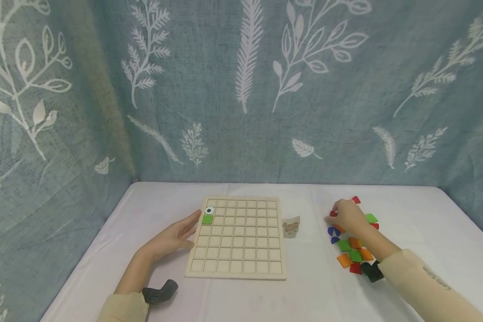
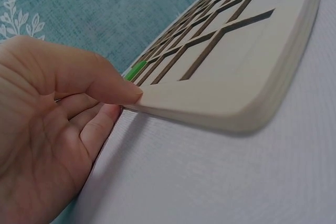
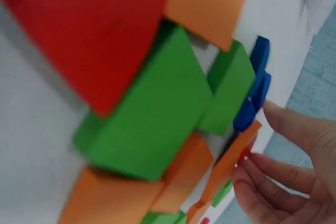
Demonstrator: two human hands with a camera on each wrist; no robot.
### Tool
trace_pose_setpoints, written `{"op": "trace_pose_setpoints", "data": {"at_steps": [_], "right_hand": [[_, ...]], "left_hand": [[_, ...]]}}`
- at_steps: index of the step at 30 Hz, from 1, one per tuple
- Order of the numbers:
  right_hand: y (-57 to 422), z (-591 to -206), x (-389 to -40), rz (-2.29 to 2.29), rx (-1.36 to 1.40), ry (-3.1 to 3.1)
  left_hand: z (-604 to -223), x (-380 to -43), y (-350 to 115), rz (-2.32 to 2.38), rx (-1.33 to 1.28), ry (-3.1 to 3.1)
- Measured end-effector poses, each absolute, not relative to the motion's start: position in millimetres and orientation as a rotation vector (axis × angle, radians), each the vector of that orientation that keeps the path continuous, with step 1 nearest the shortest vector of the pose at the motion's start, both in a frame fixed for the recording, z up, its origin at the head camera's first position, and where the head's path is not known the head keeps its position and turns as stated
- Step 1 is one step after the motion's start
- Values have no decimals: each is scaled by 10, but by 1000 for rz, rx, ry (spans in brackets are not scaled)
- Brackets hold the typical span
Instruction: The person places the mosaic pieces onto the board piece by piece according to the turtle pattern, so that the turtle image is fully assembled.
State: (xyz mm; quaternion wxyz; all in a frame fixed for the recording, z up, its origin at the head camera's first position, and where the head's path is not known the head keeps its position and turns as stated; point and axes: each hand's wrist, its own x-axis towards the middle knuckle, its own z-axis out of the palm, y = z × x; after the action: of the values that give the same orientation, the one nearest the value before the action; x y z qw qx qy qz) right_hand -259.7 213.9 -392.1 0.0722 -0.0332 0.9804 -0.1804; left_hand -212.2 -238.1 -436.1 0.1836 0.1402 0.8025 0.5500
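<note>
My left hand (image 1: 173,237) rests against the left edge of a square wooden grid board (image 1: 235,275), its thumb and fingertips spread along the rim. In the board's left column lie a white disc with a dark centre (image 1: 209,210) and, just below it, a green square tile (image 1: 207,220). At the right, my right hand (image 1: 350,216) reaches down among loose coloured pieces. Its fingertips touch a small red piece (image 3: 244,153), mostly hidden, while the thumb stands apart beside the blue pieces (image 3: 258,77).
Several green tiles (image 1: 344,245), orange tiles (image 1: 344,260) and red pieces (image 1: 356,268) lie scattered under the right forearm. A small curled picture card (image 1: 291,226) sits by the board's right edge. White cloth covers the table (image 1: 249,304); a patterned blue-green curtain (image 1: 217,89) hangs behind.
</note>
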Motion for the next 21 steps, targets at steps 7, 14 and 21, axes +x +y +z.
{"op": "trace_pose_setpoints", "data": {"at_steps": [7,14,21], "right_hand": [[2081,-3950,-2661,-534,46,2957],[2066,-3911,-2674,-429,28,2965],[2041,-3892,-2665,-324,-9,2985]], "left_hand": [[-4360,-2106,-2389,1555,412,2267],[-4356,-2113,-2392,1561,430,2267],[-4337,-2105,-2396,1559,426,2263]]}}
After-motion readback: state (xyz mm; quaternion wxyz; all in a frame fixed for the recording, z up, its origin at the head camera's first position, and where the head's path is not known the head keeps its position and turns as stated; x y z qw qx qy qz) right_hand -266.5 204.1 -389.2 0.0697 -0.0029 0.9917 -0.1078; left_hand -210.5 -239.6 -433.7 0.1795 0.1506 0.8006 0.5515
